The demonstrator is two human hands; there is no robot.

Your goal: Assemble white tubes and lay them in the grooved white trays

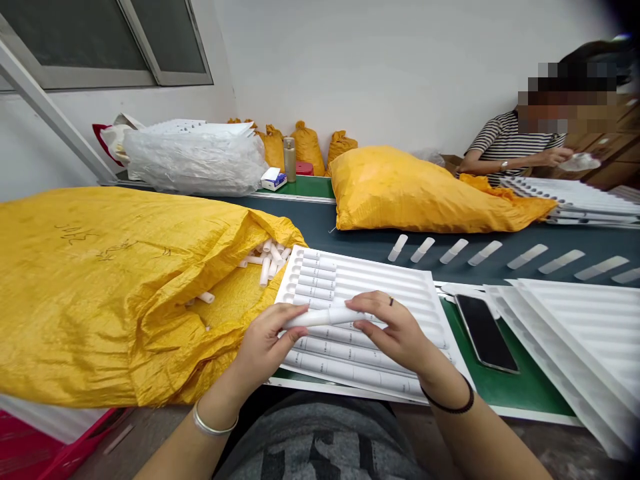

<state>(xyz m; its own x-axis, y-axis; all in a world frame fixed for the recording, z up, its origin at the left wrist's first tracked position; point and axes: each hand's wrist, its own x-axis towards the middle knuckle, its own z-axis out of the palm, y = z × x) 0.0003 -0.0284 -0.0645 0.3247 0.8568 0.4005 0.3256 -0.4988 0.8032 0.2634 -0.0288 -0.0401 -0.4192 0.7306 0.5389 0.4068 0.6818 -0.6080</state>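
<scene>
Holding one white tube (325, 316) level over the slotted tray (380, 280), near centre. Left hand (263, 347) fingers pinch its left end and right hand (395, 330) fingers pinch the right, keeping it parallel to the grooves. Near grooves hold tubes. Yellow sack (115, 287) lies open at left, mouth against the tray, loose tubes (270, 257) within reach. Phone (486, 332) and spare trays (575, 333) right.

1 camera only, worn on the head, faces forward and down over the lap (320, 443). Nearest lie the left hand (263, 350) and right hand (395, 333), pinching a white tube (325, 317); beyond, the counter (530, 393) runs to the far wall (400, 67).
</scene>
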